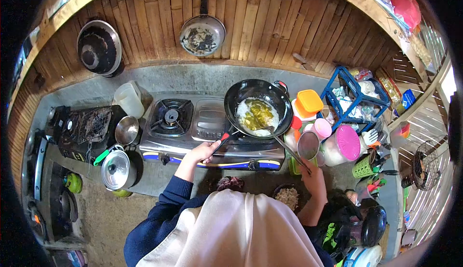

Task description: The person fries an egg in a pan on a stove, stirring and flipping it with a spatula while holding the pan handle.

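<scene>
A black wok [232,104] sits on the right burner of the steel gas stove [207,146]. Bubbling oil with yellowish food [259,114] fills its bottom. My left hand [205,152] is closed around the wok's red and black handle [223,139], in front of the stove's middle. My right hand [313,176], at the stove's right, is closed on the handle of a metal spatula [288,149]. The spatula's tip rests in the wok at the food's near edge.
The left burner [170,116] holds no pan. A lidded pot [117,169] and a steel bowl [127,130] stand left. Right of the wok are plastic containers [341,145], a blue rack [354,98] and a green utensil basket [363,167]. A bowl of food [287,197] is below.
</scene>
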{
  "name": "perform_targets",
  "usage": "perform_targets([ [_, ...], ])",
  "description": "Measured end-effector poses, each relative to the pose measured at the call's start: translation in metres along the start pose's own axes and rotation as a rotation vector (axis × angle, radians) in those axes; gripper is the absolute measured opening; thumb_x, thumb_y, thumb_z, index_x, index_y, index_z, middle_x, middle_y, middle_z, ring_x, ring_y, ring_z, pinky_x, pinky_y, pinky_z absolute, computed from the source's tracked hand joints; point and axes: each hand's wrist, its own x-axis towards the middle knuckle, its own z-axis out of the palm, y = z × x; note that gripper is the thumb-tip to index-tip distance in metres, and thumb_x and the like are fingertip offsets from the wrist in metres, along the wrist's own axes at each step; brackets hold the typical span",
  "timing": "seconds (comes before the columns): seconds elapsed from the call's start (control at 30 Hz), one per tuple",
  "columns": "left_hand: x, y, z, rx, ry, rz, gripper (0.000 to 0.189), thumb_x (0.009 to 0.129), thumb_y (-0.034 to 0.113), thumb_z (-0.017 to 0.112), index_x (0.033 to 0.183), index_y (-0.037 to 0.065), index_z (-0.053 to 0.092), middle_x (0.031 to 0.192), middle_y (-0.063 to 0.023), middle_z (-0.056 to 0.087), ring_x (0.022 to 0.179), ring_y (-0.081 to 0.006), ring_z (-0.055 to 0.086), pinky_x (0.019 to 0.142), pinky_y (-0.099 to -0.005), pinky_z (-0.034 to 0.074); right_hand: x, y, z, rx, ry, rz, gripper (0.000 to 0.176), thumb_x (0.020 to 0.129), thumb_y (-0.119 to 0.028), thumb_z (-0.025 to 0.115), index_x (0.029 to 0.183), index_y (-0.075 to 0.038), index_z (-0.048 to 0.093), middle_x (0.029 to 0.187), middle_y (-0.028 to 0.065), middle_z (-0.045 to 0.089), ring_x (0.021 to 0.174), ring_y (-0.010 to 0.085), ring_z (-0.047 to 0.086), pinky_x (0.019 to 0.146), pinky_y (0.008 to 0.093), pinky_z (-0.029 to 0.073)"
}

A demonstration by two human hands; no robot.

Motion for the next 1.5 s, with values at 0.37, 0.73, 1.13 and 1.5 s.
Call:
perform_targets([
  [0.37, -0.001, 0.001, 0.001, -0.003, 0.033, -0.009, 0.048, 0.088, 0.051, 0.044, 0.084, 0.004, 0.049, 0.045, -0.0006, 0.042, 0.032, -0.0081, 0.036, 0.030, -0.0229, 0.027, 0.009, 0.035, 0.002, -0.011, 0.062, -0.185, 0.034, 0.083, -0.008, 0.055, 0.116, -0.002, 0.054, 0.066, 0.0038, 0.054, 0.052, 0.0086, 0.045, 0.051, 0.0245, 0.041],
  [0.73, 0.002, -0.002, -0.001, 0.014, 0.016, -0.021, 0.048, 0.088, 0.051, 0.043, 0.093, 0.005, 0.051, 0.046, 0.0004, 0.042, 0.032, -0.0076, 0.036, 0.030, -0.0227, 0.027, 0.042, 0.034, 0.050, 0.122, 0.025, -0.172, 0.031, 0.083, -0.008, 0.053, 0.112, 0.000, 0.054, 0.096, 0.0225, 0.060, 0.088, 0.0298, 0.060, 0.076, 0.0324, 0.045],
  [1.13, -0.001, 0.001, 0.001, -0.007, 0.021, -0.007, 0.048, 0.088, 0.050, 0.043, 0.088, 0.003, 0.050, 0.045, 0.0001, 0.041, 0.032, -0.0080, 0.036, 0.030, -0.0231, 0.028, 0.099, 0.052, 0.097, 0.098, 0.186, -0.354, 0.033, 0.084, -0.011, 0.054, 0.114, 0.001, 0.052, 0.085, 0.0103, 0.060, 0.062, 0.0129, 0.055, 0.053, 0.0259, 0.047],
  [1.5, 0.001, -0.001, 0.001, -0.033, -0.013, -0.018, 0.047, 0.088, 0.050, 0.043, 0.096, 0.004, 0.051, 0.046, 0.0011, 0.040, 0.033, -0.0067, 0.034, 0.030, -0.0221, 0.027, 0.077, 0.049, 0.074, 0.277, 0.080, -0.201, 0.033, 0.084, -0.005, 0.051, 0.116, 0.001, 0.050, 0.088, 0.0116, 0.060, 0.062, 0.0153, 0.059, 0.049, 0.0252, 0.050],
])
